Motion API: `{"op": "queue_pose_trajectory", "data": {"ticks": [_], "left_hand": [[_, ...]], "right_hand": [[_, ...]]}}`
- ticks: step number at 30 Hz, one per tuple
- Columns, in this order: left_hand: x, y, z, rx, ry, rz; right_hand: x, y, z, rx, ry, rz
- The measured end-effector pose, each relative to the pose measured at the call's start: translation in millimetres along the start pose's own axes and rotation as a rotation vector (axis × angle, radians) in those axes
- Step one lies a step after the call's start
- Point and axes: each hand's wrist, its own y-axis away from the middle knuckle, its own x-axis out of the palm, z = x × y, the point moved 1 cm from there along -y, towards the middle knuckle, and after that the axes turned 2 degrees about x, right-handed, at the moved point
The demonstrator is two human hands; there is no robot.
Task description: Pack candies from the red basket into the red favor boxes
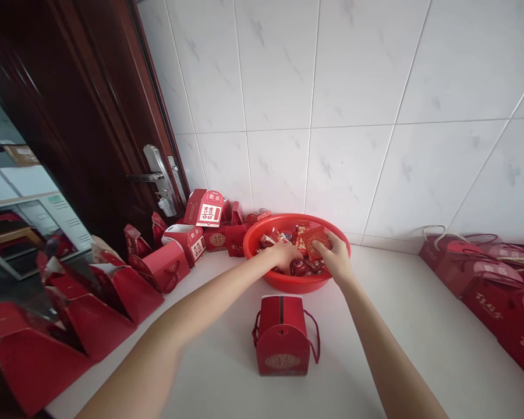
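On the white tabletop (393, 297) stand red boxes (283, 343); a red basket (301, 284).

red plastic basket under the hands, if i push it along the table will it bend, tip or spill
The red basket looks like moulded plastic, so it would probably hold its shape. Being wide and low, it seems likelier to slide than tip on the smooth-looking table. The wrapped packets inside look loose, so they may shift.
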Motion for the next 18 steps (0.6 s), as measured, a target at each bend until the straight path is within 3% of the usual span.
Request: {"op": "queue_pose_trajectory", "data": {"ticks": [3,7,14,18], "left_hand": [[-2.7,0.4,-0.8,0.017,-0.022,0.123],[-6.0,4.1,-3.7,0.000,0.004,0.127],[-11.9,7.9,-2.1,-0.222,0.007,-0.145],[-11.1,8.5,2.6,-0.326,0.061,-0.226]], "right_hand": [[-0.2,-0.5,0.0,0.004,0.000,-0.001],[0.2,-0.8,0.1,-0.001,0.015,-0.008],[0.8,-0.4,0.3,-0.015,0.008,-0.009],[0.5,0.2,1.9,-0.006,0.020,-0.013]]}}
